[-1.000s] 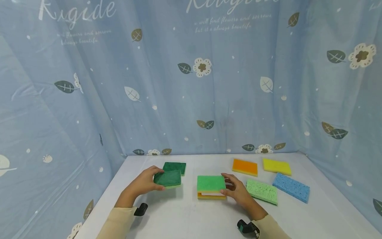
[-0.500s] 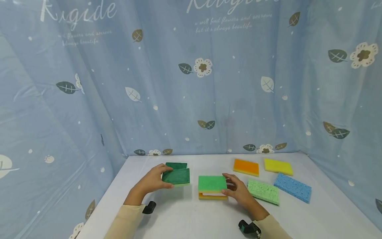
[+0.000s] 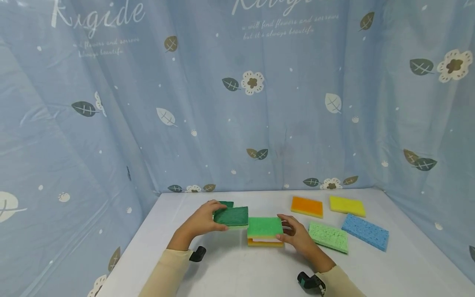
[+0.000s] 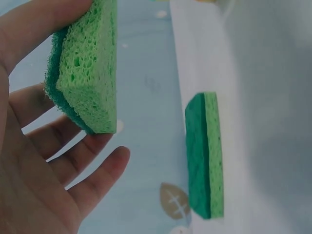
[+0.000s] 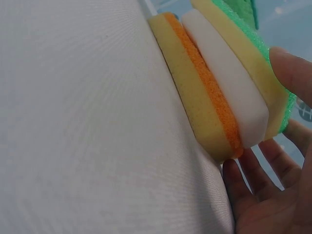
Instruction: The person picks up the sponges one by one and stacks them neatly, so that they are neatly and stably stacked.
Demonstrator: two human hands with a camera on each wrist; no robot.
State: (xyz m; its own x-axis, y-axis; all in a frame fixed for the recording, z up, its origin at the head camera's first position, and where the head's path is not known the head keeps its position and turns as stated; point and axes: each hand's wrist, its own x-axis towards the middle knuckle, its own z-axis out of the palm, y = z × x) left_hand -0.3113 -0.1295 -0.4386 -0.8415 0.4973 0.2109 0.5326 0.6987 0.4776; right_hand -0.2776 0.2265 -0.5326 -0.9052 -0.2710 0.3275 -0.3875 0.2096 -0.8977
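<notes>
My left hand (image 3: 202, 219) pinches a dark green scouring sponge (image 3: 233, 216) above the table, its thumb in front. In the left wrist view this sponge's light green porous side (image 4: 90, 63) shows. Just right of it stands a stack. Yellow sponge with an orange scourer (image 5: 195, 92) lies at the bottom, a white sponge (image 5: 226, 73) in the middle, and a yellow sponge with a bright green scourer (image 3: 265, 226) on top. My right hand (image 3: 298, 237) grips the right end of the stack, thumb on the top sponge's edge. Its fingers reach behind and are partly hidden.
Another dark green sponge (image 4: 204, 156) lies behind my left hand. On the right side of the white table (image 3: 237, 272) lie an orange sponge (image 3: 306, 206), a yellow one (image 3: 346, 206), a light green one (image 3: 328, 236) and a blue one (image 3: 365, 232). A blue curtain (image 3: 208, 123) stands behind.
My left hand has carried the dark green sponge rightward, close to the stack, covering more of the sponge behind it. The right hand and the stack stay in place.
</notes>
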